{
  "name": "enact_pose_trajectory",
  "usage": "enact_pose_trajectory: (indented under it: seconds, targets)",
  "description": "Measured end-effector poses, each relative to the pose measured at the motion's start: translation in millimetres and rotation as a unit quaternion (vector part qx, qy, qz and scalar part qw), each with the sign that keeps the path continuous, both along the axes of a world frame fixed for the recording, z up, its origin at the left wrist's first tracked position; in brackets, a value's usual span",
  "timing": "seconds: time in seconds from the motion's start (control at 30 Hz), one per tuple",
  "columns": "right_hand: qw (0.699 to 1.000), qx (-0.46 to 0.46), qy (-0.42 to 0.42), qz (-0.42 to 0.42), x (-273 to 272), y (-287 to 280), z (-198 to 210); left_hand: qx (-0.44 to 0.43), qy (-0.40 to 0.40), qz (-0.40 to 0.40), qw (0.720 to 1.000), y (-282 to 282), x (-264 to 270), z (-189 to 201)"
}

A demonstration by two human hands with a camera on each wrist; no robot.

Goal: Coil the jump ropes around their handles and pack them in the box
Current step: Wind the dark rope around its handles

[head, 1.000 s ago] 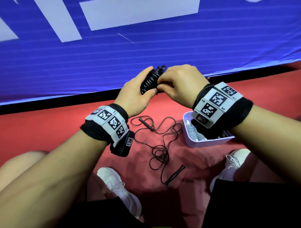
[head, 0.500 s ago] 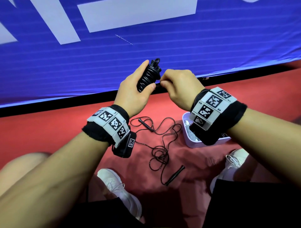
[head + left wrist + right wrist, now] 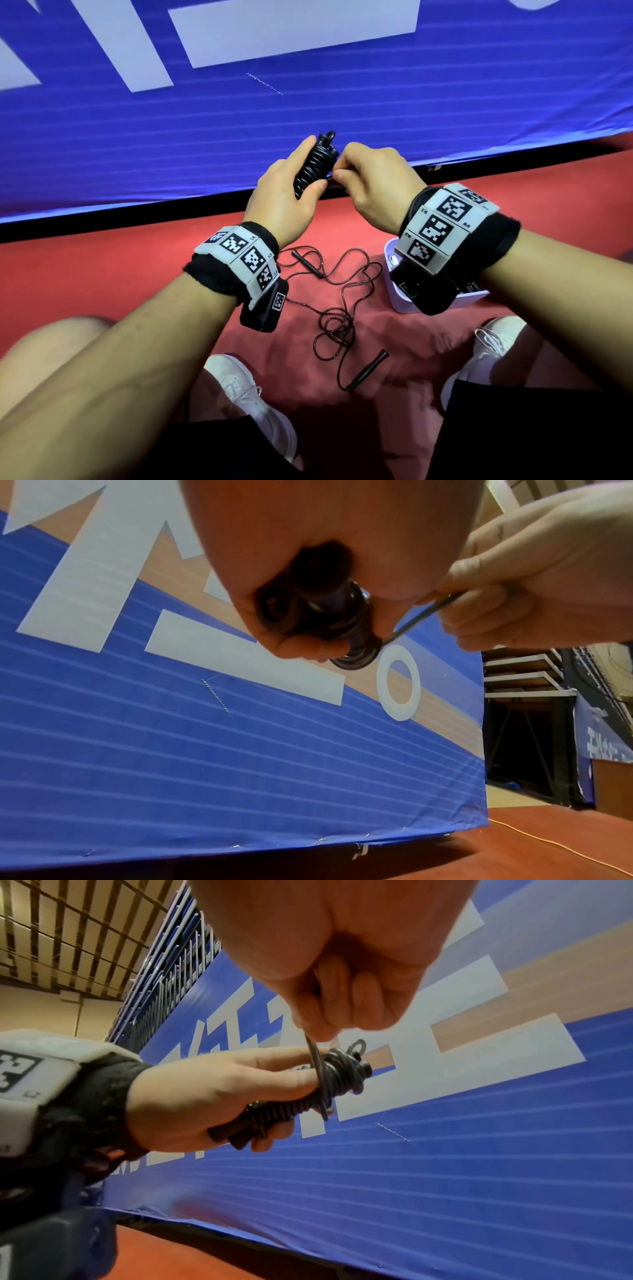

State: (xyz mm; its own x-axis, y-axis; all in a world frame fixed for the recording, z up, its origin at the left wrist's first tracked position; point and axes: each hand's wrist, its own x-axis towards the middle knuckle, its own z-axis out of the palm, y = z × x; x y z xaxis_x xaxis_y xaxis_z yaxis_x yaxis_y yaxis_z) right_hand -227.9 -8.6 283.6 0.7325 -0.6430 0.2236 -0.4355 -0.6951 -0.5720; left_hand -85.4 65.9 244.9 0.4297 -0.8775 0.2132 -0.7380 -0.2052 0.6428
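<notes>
My left hand (image 3: 291,192) grips a black jump rope bundle (image 3: 313,162), its cord wound tightly round the two handles (image 3: 291,1110). My right hand (image 3: 373,181) pinches the short free end of that cord (image 3: 421,616) right beside the bundle (image 3: 329,620), pulled taut. A second black jump rope (image 3: 337,308) lies loose and tangled on the red floor between my feet, with one handle (image 3: 306,263) near my left wrist and the other (image 3: 368,370) nearer me. The pale lilac box (image 3: 399,301) stands on the floor under my right wrist, its contents mostly hidden.
A blue banner wall (image 3: 308,102) rises close in front of both hands. My white shoes (image 3: 250,401) (image 3: 486,349) flank the loose rope on the red floor (image 3: 102,274). A thin orange cord (image 3: 555,844) runs along the floor at the right.
The bundle has tilted more upright in my left hand, and my right hand has drawn the free cord end down to the bundle's lower right side.
</notes>
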Motion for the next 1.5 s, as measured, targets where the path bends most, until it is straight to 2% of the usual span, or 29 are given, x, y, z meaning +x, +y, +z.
enact_pose_trajectory:
  seconds: [0.13,0.23,0.37,0.5,0.83,1.1,1.27,1.5]
  targets:
    - [0.999,0.012,-0.047,0.002,0,-2,-2,0.002,-0.018,0.001,1.0,2,0,1]
    - [0.997,0.034,-0.076,-0.001,-2,-5,0,-0.008,-0.003,-0.011,1.0,5,-2,7]
    - [0.994,0.076,-0.085,-0.005,-2,-9,1,-0.038,0.007,-0.009,0.999,6,0,10]
    - [0.99,0.121,-0.071,0.012,-1,-6,2,-0.023,-0.003,-0.008,1.0,5,1,7]
    - [0.998,0.035,-0.041,0.01,-2,-3,2,0.014,-0.035,-0.016,0.999,4,-2,-4]
    - [0.971,0.137,-0.184,-0.062,3,-14,-1,-0.023,0.05,-0.047,0.997,1,-6,2]
    - [0.95,0.183,-0.237,-0.092,9,-11,-6,-0.069,0.172,-0.029,0.982,3,-12,9]
    - [0.95,0.185,-0.24,-0.076,8,-12,-11,-0.076,0.176,-0.02,0.981,5,-15,9]
